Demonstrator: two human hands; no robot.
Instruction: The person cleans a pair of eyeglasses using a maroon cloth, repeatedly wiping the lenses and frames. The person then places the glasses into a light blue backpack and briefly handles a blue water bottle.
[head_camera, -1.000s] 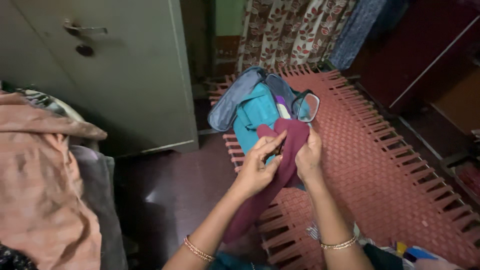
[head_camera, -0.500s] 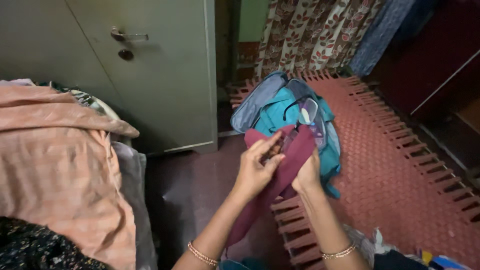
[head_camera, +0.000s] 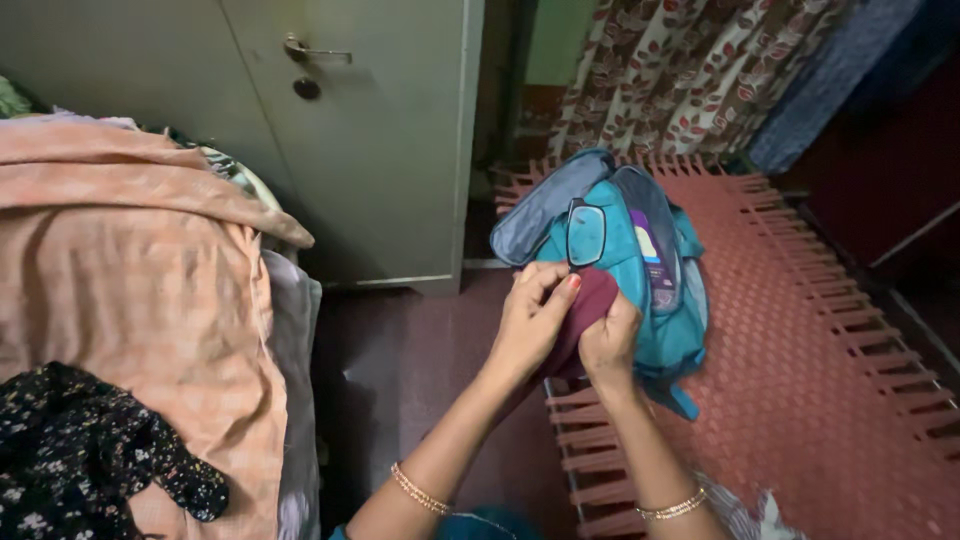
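— What has the person got hold of over there?

— A maroon cloth (head_camera: 590, 305), bunched up between both hands. The left hand (head_camera: 530, 325) has its fingers curled closed over the top of it, nails painted red, thumb pressed in. The right hand (head_camera: 608, 340) clamps the cloth from the other side, fingers wrapped round the lower part.

— And those spectacles?

— A pair of dark-framed eyeglasses (head_camera: 586, 232) stands just above the cloth, one lens clear to see. It sits right at the left fingertips, but I cannot tell whether a finger pinches the frame or only the cloth does.

— Where is all this happening?

— Over a teal backpack (head_camera: 655, 310), lying open on a cot of woven reddish webbing (head_camera: 830, 330). The cloth is in front of the bag's open mouth, touching its near edge. Its grey-lined flap (head_camera: 535, 215) is thrown back toward the wall, and a purple and white packet (head_camera: 650, 245) shows in an inner pocket.

— Anything else around?

— A grey-green metal cupboard (head_camera: 380, 140) with a handle (head_camera: 315, 50) stands behind. To the left lies a heap of peach checked fabric (head_camera: 140, 270), with a black floral garment (head_camera: 80, 440) on its near end. A curtain with a red leaf pattern (head_camera: 690, 70) hangs beyond the cot. Each wrist wears a thin gold bangle (head_camera: 418, 490).
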